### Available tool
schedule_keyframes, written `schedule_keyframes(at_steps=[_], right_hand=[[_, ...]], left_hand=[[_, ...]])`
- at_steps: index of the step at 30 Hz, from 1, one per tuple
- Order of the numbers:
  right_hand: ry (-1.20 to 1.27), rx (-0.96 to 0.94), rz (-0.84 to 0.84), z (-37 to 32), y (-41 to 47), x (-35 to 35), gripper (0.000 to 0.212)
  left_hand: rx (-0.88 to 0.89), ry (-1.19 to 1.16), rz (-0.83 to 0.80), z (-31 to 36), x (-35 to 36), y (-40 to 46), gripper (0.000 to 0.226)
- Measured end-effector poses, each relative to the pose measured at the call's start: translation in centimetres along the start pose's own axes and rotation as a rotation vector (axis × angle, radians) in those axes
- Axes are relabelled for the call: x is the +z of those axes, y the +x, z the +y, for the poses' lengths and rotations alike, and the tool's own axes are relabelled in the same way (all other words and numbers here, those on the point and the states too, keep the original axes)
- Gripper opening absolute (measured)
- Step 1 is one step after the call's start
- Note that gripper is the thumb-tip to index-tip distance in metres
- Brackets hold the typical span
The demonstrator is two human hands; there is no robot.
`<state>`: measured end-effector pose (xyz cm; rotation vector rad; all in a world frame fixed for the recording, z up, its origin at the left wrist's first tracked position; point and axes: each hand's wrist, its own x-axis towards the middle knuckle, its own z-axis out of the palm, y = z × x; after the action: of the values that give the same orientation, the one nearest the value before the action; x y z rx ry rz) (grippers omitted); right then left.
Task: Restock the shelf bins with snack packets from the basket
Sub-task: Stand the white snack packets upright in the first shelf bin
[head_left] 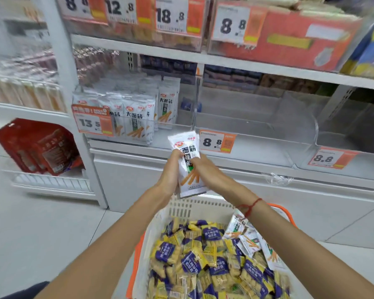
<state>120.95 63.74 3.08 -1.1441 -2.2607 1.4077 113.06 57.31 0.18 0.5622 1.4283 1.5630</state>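
Note:
Both hands hold a stack of white snack packets (187,152) upright above the basket, in front of the shelf. My left hand (171,171) grips the stack's left edge and my right hand (205,172) grips its right edge. The white basket (181,209) with orange handles sits below, full of yellow-and-purple packets (205,262), with a few white packets (246,238) at its right side. Matching white packets (136,117) stand in the clear shelf bin (173,128) at the left, behind a 13.5 tag.
Two clear bins (257,126) with 8.8 tags sit to the right of the stocked one and look nearly bare. Upper shelf bins (171,39) carry price tags. Red packets (37,145) stand in a low wire rack at left. A crumpled clear wrapper (277,180) lies on the base ledge.

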Motion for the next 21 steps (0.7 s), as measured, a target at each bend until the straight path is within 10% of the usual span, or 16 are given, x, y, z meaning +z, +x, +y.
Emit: schedule_keyframes(at_steps=[3,8,16,21], right_hand=[[-0.070,0.015,-0.046,-2.3,0.0,0.6,0.066],[-0.067,-0.105,-0.042,-5.6,0.1,-0.5,0.024],[0.179,0.068,-0.041,-10.9,5.6,-3.0,0.026],[0.112,0.064,-0.024,-12.6,9.2,-3.3,0.022]], left_hand=[[-0.008,0.006,0.055,2.1,-1.1,-0.9,0.037],[0.049,0.226,0.137,6.6,-2.6,-0.9,0.055],[0.059,0.526,-0.023,15.5,-5.3,3.1,0.015],[0.064,0.822,0.010,19.3,-7.0,7.6,0.036]])
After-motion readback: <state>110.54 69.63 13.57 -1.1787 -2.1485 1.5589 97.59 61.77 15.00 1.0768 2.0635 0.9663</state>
